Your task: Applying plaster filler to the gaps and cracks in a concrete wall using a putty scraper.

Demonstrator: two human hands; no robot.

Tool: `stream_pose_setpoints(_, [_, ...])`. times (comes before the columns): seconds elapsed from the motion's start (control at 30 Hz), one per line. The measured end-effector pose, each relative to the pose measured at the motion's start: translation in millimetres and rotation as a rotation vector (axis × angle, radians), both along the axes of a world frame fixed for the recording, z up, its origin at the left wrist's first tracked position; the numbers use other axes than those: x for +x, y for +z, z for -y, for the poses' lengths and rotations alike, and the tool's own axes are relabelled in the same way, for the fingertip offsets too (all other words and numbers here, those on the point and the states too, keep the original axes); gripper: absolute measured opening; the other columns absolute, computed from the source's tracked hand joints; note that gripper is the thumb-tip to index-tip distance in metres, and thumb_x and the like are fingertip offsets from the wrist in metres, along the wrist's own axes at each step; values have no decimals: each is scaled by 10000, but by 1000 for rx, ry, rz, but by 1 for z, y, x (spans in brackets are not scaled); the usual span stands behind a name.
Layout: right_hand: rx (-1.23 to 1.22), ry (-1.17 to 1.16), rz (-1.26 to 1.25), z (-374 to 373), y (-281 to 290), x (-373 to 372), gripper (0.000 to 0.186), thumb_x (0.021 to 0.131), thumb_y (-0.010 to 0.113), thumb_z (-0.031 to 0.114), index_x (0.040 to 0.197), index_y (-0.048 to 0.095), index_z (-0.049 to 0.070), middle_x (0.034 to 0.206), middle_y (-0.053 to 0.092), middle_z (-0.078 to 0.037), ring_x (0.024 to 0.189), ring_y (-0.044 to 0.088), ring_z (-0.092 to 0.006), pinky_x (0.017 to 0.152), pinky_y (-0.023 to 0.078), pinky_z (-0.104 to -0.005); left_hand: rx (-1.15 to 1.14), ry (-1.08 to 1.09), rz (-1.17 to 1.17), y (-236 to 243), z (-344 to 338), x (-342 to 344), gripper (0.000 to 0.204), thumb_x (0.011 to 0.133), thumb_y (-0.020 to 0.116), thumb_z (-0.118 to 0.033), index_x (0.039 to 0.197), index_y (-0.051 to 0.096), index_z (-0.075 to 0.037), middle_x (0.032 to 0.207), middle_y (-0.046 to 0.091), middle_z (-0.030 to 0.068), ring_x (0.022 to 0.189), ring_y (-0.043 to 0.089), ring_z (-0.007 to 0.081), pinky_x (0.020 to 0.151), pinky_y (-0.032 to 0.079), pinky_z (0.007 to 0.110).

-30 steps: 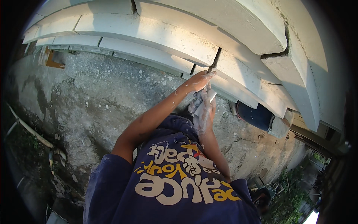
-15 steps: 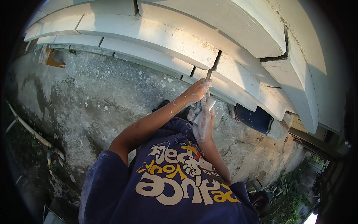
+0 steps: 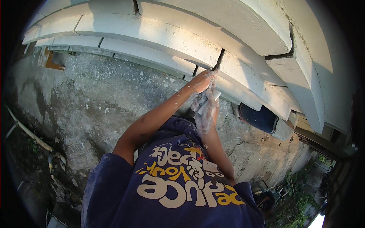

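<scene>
My left hand reaches up to the dark joint between two white slabs, with its fingers closed. A thin dark sliver shows at its fingertips, but I cannot tell a tool from the joint itself. Just below, my right hand is closed on a pale flat piece with a straight edge. Wet whitish paste coats its fingers and wrist, and a lump of paste shows beside it. Paste is smeared over the left fingers too. The hands are close together, partly overlapping.
Stepped white slabs with open joints curve overhead, and a wider cracked joint is at the right. Below lies a stained grey concrete surface. A dark blue container stands right of my hands; pipes run at the left.
Both hands have moved slightly up, bringing the left fingertips closer to the dark joint. The dark sliver beyond them shows less now. The right hand keeps its pale piece.
</scene>
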State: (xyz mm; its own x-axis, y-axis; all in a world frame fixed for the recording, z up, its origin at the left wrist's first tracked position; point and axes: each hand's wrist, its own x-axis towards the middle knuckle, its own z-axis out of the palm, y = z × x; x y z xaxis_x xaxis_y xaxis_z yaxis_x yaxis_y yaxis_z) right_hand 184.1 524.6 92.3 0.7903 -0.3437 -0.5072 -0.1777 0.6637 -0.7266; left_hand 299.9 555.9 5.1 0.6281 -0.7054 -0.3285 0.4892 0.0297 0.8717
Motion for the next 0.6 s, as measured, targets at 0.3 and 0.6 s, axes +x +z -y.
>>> stream_pose_setpoints(0.3, [-15,-65,32,-4,4,-8,251,1014,576,231,1224,507,112,833,578,-13,646,545,-129,552,440,-283,-17,41,136,26,-21,-30,553,1033,533,-457,1273,566,40,1016,636,65,1014,571,154,925,427,292])
stream_pose_setpoints(0.6, [18,-66,-9,-3,19,-2,209,1012,563,223,1180,514,107,879,608,-16,672,573,-115,568,462,-277,82,22,785,10,-19,-24,280,1023,558,-292,1045,562,-12,928,545,67,864,517,171,807,436,326])
